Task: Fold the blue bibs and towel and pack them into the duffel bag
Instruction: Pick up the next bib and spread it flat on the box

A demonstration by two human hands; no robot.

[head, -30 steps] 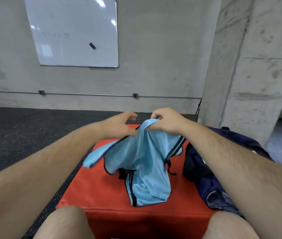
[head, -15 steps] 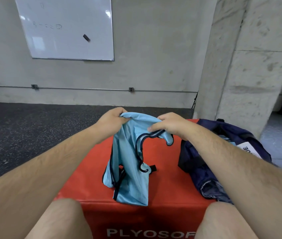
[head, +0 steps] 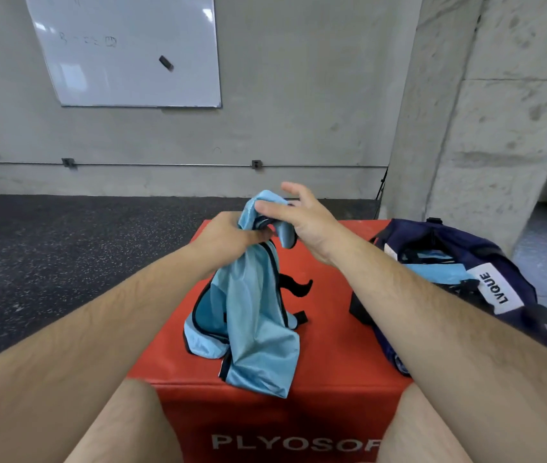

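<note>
A light blue bib (head: 255,315) with dark trim hangs bunched over the red plyo box (head: 329,345), its lower end resting on the box top. My left hand (head: 228,237) grips the bib's upper part. My right hand (head: 299,217) is just to the right, thumb and a finger on the top fold of the bib, the other fingers spread. The navy duffel bag (head: 486,272) lies open on the box's right side, with light blue fabric (head: 439,272) showing inside.
My bare knees (head: 125,426) press against the box front. Dark rubber floor (head: 65,248) stretches to the left and behind. A concrete wall with a whiteboard (head: 125,48) stands at the back, and a concrete pillar (head: 486,121) rises behind the bag.
The bib has been gathered from a spread hang into a narrower bunch. My hands came closer together, and my right hand's fingers have loosened and spread at the top fold.
</note>
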